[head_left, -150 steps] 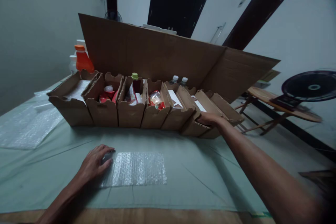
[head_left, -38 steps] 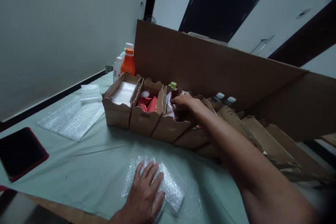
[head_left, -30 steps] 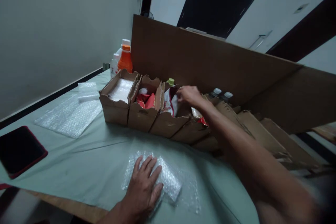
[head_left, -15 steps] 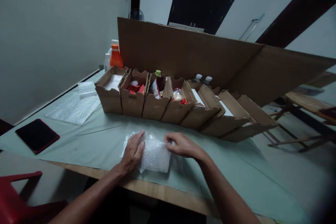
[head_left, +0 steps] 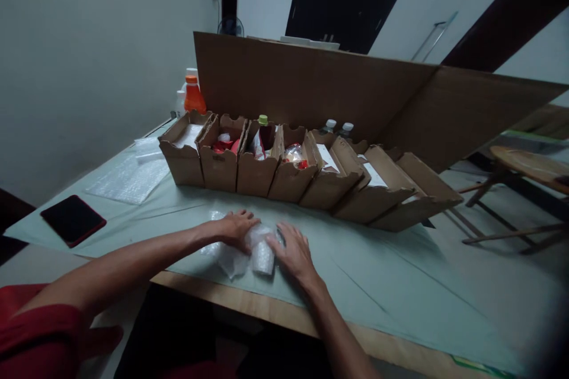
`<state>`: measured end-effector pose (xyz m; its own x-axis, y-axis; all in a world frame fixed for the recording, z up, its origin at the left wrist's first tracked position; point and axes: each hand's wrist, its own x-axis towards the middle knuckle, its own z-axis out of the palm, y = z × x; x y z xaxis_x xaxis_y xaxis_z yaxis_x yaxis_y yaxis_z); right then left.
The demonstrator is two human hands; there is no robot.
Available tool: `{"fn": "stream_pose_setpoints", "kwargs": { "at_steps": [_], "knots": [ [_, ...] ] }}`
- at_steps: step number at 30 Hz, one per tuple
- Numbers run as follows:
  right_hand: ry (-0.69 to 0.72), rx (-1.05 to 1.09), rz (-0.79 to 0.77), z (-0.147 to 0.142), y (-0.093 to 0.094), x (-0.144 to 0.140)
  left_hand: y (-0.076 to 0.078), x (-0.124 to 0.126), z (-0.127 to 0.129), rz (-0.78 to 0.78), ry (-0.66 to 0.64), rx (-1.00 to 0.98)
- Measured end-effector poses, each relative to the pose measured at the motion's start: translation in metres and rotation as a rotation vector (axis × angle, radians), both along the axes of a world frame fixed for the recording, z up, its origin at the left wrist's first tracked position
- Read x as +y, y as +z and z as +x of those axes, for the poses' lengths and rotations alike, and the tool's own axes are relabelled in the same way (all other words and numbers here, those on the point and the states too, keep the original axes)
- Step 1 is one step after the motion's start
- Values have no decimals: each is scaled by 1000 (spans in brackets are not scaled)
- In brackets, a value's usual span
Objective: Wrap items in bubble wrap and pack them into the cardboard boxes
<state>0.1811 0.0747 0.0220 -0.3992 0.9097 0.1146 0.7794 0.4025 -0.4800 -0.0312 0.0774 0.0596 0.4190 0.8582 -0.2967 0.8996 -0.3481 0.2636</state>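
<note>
A sheet of bubble wrap (head_left: 263,258) lies partly folded over near the table's front edge; whether anything is inside it is hidden. My left hand (head_left: 240,230) reaches across its left part and presses down on it, fingers stretched out. Against the right edge of the wrap rests my right hand (head_left: 294,253), its fingers extended and the thumb apart, touching the plastic. Neither hand is closed around the wrap.
Behind the hands stands a row of cardboard bins (head_left: 220,169) holding packets and boxes. A tall cardboard panel (head_left: 311,83) rises behind them. More bubble wrap (head_left: 128,177), a dark tablet (head_left: 73,220) and an orange bottle (head_left: 194,98) are on the left.
The bubble wrap has gone from a wide flat piece to a narrower folded shape. My left hand moved rightward and over it; my right hand opened from a pinch on its edge.
</note>
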Motion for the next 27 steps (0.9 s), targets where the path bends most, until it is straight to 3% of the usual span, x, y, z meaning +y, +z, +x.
{"fn": "stream_pose_setpoints", "kwargs": {
  "at_steps": [3, 6, 21, 24, 27],
  "knots": [
    [-53, 137, 58, 13, -22, -8, -3, -17, 3, 76, 57, -9],
    [-124, 269, 128, 22, -32, -10, -3, -28, 3, 107, 101, -29],
    [-251, 397, 242, 24, -43, -2, -9, -28, 14, 109, 185, -116],
    [-250, 444, 265, 27, -40, -2, -2, -32, 15, 96, 228, -171],
    [-302, 516, 289, 31, -36, -1, 15, -39, -1, 92, 307, -273]
  ]
}}
